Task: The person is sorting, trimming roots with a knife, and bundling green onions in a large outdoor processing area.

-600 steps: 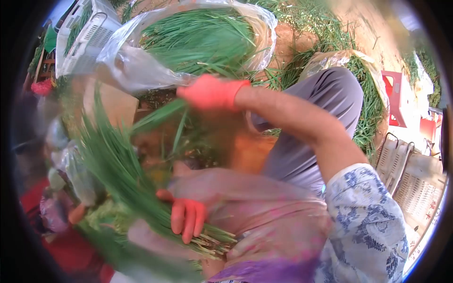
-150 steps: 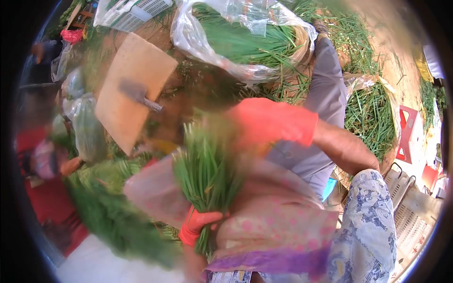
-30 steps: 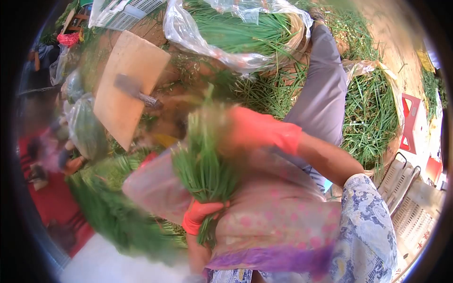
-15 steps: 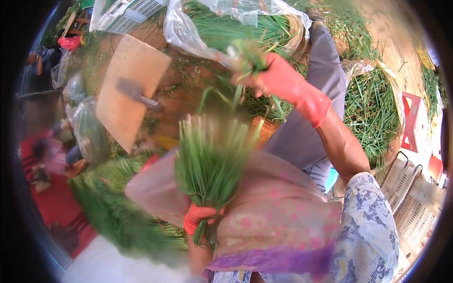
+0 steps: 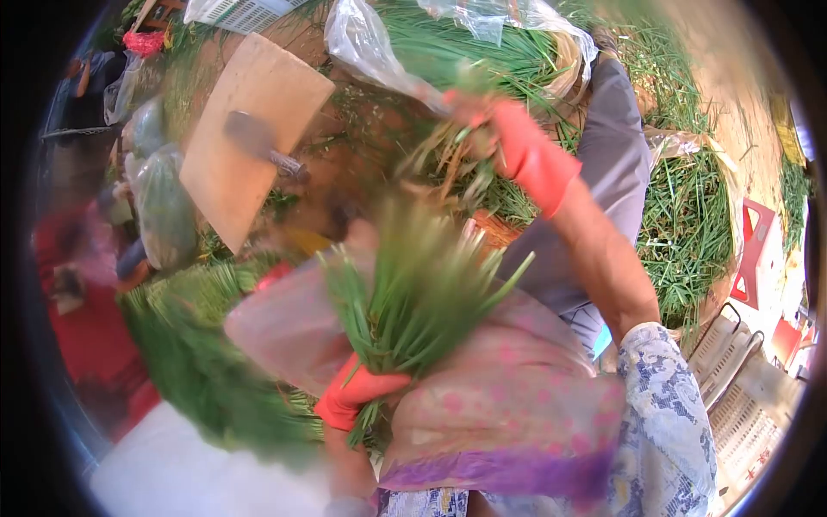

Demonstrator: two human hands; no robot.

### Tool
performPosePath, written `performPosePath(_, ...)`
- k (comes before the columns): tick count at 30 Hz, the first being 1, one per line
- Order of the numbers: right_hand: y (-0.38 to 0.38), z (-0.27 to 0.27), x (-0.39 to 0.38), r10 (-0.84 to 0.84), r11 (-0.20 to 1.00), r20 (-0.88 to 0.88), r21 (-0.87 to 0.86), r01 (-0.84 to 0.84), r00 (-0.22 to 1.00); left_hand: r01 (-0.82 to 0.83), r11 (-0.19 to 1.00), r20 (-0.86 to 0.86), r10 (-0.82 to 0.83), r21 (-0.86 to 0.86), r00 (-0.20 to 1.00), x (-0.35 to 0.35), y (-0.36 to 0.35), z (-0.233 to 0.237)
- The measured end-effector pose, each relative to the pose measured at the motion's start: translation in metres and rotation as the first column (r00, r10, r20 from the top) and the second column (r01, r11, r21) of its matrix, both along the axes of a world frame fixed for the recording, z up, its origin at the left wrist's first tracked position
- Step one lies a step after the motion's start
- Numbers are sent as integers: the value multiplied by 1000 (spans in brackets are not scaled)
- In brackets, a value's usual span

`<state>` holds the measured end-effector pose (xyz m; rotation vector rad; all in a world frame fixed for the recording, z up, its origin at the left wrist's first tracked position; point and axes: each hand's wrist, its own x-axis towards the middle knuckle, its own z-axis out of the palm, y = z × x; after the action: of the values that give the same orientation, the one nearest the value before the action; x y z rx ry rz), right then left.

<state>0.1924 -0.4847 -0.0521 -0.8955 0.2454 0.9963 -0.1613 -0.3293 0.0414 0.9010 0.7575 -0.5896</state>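
My left hand [image 5: 357, 392], in a red-orange glove, is closed round the lower part of a bunch of long green stalks [image 5: 413, 310]. The bunch stands upright over my lap, its upper ends fanned out and blurred. My right hand [image 5: 508, 138], gloved alike, is farther forward and to the right, closed on a tuft of brownish and green leaf scraps [image 5: 452, 155] that hangs from its fingers. A gap separates the tuft from the bunch. Beneath my left hand lies a stained cloth with pink dots [image 5: 500, 396].
A wooden board [image 5: 250, 185] with a dark-headed tool [image 5: 258, 142] stands front left. Beyond my right hand is a plastic bag of greens [image 5: 474, 52]; another bag of cut leaves [image 5: 685, 215] sits right. Crates [image 5: 741, 388] stand at right, piled greens [image 5: 215, 362] at left. A person in red is at far left.
The bunch in my left hand has tilted right and spread at the top. My right hand has moved slightly right, and the leaf scraps now hang lower from it. The view has shifted a little.
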Motion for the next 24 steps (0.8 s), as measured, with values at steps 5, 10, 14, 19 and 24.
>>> performPosePath(5,-32,94,-10,361,929,683,-325,-178,635,95,952,215,-162,290,963,-10,7,-16)
performPosePath(10,-12,101,-82,775,631,575,-714,-303,262,176,739,177,-372,651,911,11,-7,-11)
performPosePath(14,3,60,-109,624,768,497,-533,-356,603,140,778,-23,-160,612,987,6,-21,-17)
performPosePath(19,4,49,-109,310,926,244,-296,-234,919,104,793,-16,-118,600,993,9,-22,-15)
performPosePath(24,-1,51,-111,440,880,394,-367,-300,807,-46,866,49,25,497,998,5,-21,-20)
